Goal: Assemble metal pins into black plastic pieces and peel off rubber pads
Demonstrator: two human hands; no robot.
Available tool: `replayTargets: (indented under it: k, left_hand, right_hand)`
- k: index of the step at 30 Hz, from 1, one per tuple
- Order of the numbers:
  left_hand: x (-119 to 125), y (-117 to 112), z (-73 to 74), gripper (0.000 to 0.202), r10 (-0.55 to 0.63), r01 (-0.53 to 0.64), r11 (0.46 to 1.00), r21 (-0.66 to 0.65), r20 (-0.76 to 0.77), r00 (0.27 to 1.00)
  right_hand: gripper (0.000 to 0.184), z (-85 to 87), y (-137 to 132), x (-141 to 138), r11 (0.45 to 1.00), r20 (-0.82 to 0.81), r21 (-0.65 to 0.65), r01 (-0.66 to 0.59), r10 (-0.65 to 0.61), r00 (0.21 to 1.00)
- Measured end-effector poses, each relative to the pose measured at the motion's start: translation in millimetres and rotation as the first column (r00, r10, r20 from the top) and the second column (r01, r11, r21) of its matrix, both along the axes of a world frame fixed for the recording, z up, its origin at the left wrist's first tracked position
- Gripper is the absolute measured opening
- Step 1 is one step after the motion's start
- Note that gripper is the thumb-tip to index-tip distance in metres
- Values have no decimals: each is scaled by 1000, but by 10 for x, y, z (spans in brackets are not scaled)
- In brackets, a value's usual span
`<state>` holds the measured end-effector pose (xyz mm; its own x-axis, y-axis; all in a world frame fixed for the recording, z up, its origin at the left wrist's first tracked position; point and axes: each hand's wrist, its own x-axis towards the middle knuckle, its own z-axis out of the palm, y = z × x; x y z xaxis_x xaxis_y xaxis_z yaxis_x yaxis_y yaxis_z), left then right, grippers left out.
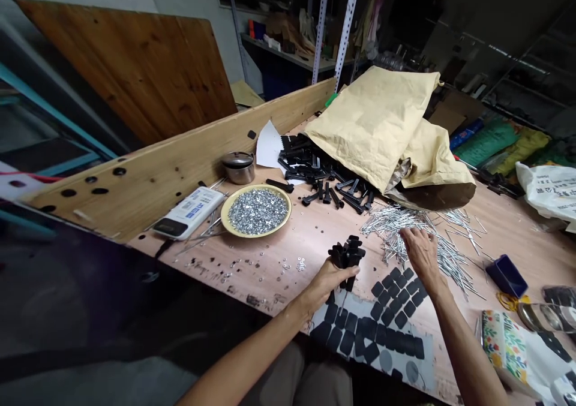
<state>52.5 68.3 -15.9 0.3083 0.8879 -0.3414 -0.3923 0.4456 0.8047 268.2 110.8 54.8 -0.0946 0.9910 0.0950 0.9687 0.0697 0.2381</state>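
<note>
Nearest, bare forearms (265, 334) over a pinkish, grime-specked tabletop (310, 238). Closed tight in the left hand (330, 280), near the front edge, a bundle of black pieces (348, 253). With the right hand (423, 253), bent-fingered at a pile of thin metal rods (445, 259), impossible to tell whether gripping any. Between the arms, dark rounded pads (391, 337), many on a grey sheet (425, 373). Leftward, a yellow bowl (257, 234) of small metal bits. Behind, a paper sack (373, 118) beside heaped black parts (310, 166); past a wooden ledge (180, 160), a leaning brown panel (135, 70) in a dim, cluttered room.
</note>
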Motion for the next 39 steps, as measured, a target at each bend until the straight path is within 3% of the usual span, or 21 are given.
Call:
replayTargets:
  k: [3, 6, 13, 18, 22, 27, 30, 32, 34, 36, 39]
  left_hand:
    - [-10, -7, 50, 33, 16, -15, 1000, 22, -57, 998]
    - [-14, -28, 69, 31, 44, -39, 998, 56, -109, 993]
    - [22, -141, 77, 29, 6, 15, 991, 130, -158, 987]
    - [63, -178, 21, 25, 39, -11, 990, 141, -195, 980]
    - [56, -181, -24, 23, 41, -6, 988, 152, -227, 973]
    - [64, -154, 3, 19, 55, -8, 986, 167, -276, 960]
    - [58, -156, 53, 20, 33, 14, 989, 149, -305, 952]
    - [26, -168, 89, 23, 28, 20, 987, 161, -292, 956]
    - [-23, -177, 116, 28, 56, -4, 981, 195, -265, 963]
    - [-66, -171, 127, 31, 85, -37, 980, 196, -242, 966]
    - [-85, -140, 118, 34, 103, -72, 984, 163, -193, 976]
  right_hand:
    - [29, 222, -147, -105, 961, -130, 69, -266, 273, 953]
    - [29, 374, -306, -237, 888, -126, 130, -441, 457, 881]
    - [30, 431, -550, -495, 800, 45, 67, -597, 595, 802]
    - [30, 498, -682, -663, 744, 127, -7, -668, 663, 738]
    - [29, 505, -671, -663, 759, 119, -20, -651, 648, 752]
    - [25, 472, -597, -620, 758, -156, -27, -652, 641, 751]
    - [23, 470, -547, -547, 764, -428, 117, -634, 615, 662]
    - [25, 452, -476, -400, 820, -540, 252, -513, 559, 629]
    - [25, 380, -369, -178, 883, -576, 343, -319, 466, 672]
    - [23, 229, -248, 56, 929, -565, 338, -153, 330, 756]
    - [24, -107, -95, 272, 990, -421, 131, -53, 104, 901]
